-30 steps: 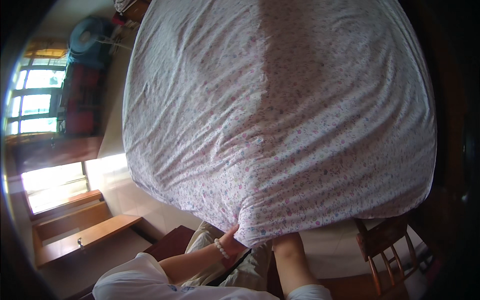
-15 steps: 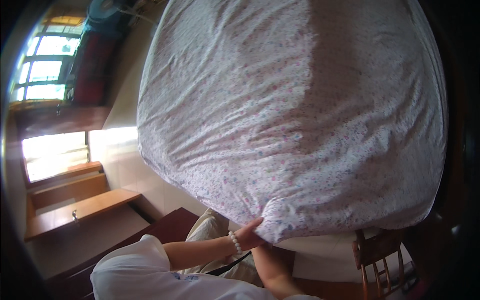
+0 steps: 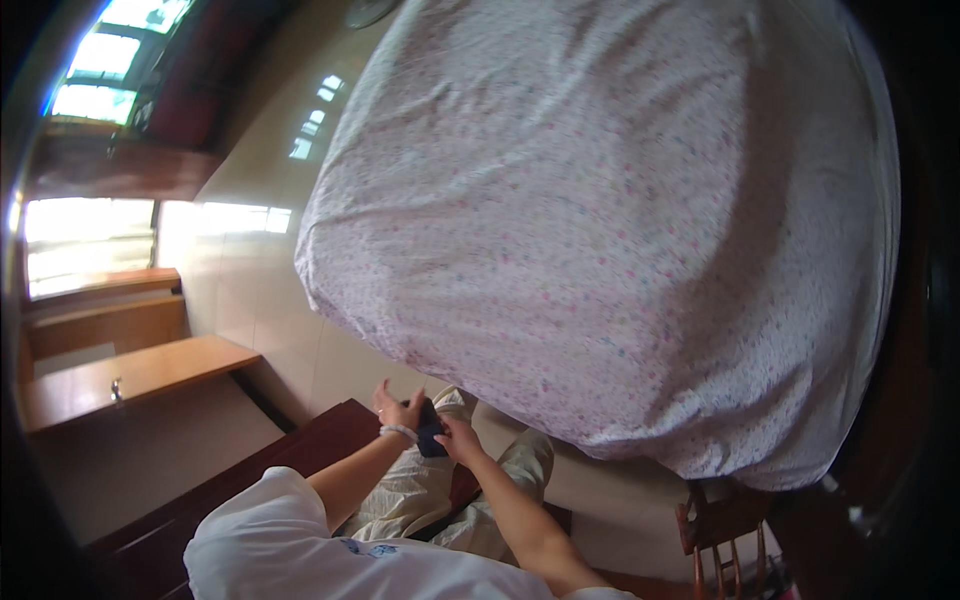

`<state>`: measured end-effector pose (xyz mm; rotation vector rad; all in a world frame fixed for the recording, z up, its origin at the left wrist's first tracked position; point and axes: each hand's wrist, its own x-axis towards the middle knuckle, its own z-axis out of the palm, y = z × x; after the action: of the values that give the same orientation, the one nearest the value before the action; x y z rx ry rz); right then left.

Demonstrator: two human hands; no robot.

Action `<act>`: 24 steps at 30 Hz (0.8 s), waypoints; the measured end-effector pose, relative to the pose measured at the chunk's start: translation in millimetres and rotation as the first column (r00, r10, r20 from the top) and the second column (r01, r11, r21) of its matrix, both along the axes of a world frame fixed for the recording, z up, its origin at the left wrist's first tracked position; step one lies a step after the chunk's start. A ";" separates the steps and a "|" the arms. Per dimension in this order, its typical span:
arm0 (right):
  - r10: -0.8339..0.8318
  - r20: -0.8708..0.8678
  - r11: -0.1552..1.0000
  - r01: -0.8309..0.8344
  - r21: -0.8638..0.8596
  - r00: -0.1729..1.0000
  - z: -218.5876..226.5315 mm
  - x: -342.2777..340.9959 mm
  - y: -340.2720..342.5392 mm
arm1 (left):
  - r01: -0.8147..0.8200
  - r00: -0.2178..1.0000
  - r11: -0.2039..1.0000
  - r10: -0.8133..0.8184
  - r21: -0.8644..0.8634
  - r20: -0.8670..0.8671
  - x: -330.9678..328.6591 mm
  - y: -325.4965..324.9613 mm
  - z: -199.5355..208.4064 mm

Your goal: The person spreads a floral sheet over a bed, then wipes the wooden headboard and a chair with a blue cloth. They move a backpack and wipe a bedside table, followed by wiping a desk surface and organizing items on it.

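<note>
A pale sheet (image 3: 560,260) with small pink and blue flowers covers a large flat surface in front of me and hangs over its near edge. Just short of that edge, my right hand (image 3: 460,441) grips a dark, flat, roughly rectangular object (image 3: 430,436) over my lap. Its exact kind is not clear. Beside it my left hand (image 3: 396,406), with a pale bead bracelet (image 3: 399,432) at the wrist, has its fingers spread and appears to hold nothing. Both hands are apart from the sheet.
At the left stands an orange-brown wooden cabinet (image 3: 150,372) with a metal latch. A dark red wooden bench (image 3: 345,430) lies at my left side. A wooden chair (image 3: 720,545) with a spindle back is at the lower right. Shiny tiled floor (image 3: 265,300) runs left of the sheet.
My left hand has let go of the sheet's near edge and drawn back to the left, its fingers opening. The dark object now shows in my right hand. The view has shifted.
</note>
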<state>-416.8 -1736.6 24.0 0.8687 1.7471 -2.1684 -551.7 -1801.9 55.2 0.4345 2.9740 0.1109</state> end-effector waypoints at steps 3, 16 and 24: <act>0.009 -0.026 0.999 -0.008 0.049 1.000 -0.4 -81.7 -14.9 | -0.770 0.461 0.604 0.305 0.205 0.833 -71.6 -50.3 5.1; 0.486 -0.071 0.487 -0.203 0.850 0.871 46.7 -360.7 8.3 | -0.977 0.190 -0.055 0.200 0.205 0.961 -210.3 -120.2 -32.5; 0.601 0.399 -0.149 -0.394 0.907 0.692 -26.4 -510.6 -17.0 | -0.950 0.311 0.045 0.227 0.309 0.923 -302.9 -97.6 -50.3</act>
<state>-927.4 -1753.6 -2.3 -0.0656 2.9017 -0.2052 -854.6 -1899.5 4.9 -0.9264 1.7129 1.6119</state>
